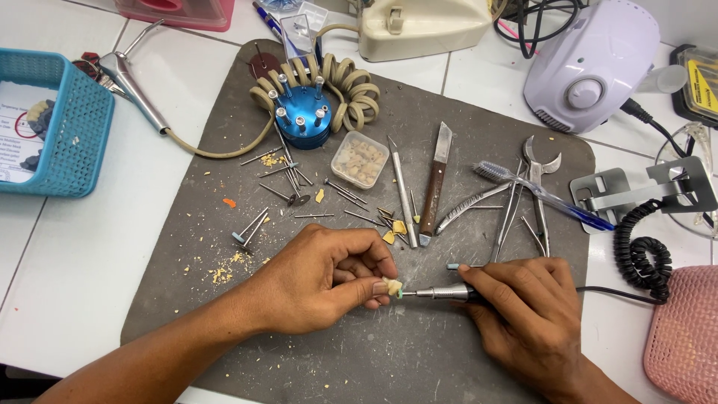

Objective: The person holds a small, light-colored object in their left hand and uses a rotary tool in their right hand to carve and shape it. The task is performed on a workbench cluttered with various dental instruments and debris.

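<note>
My left hand (321,278) pinches a small cream-coloured tooth-shaped piece (392,286) between thumb and fingers, low over a dark grey work mat (464,142). My right hand (523,314) grips a slim metal rotary handpiece (441,294) like a pen. Its small tip touches the cream piece. A black cable runs from the handpiece off to the right.
On the mat lie a blue bur stand (301,120), a small box of tooth pieces (360,158), loose burs, a knife (436,179), pliers (537,187) and a toothbrush (538,194). A blue basket (67,127) stands left, a white motor unit (591,63) at the back right.
</note>
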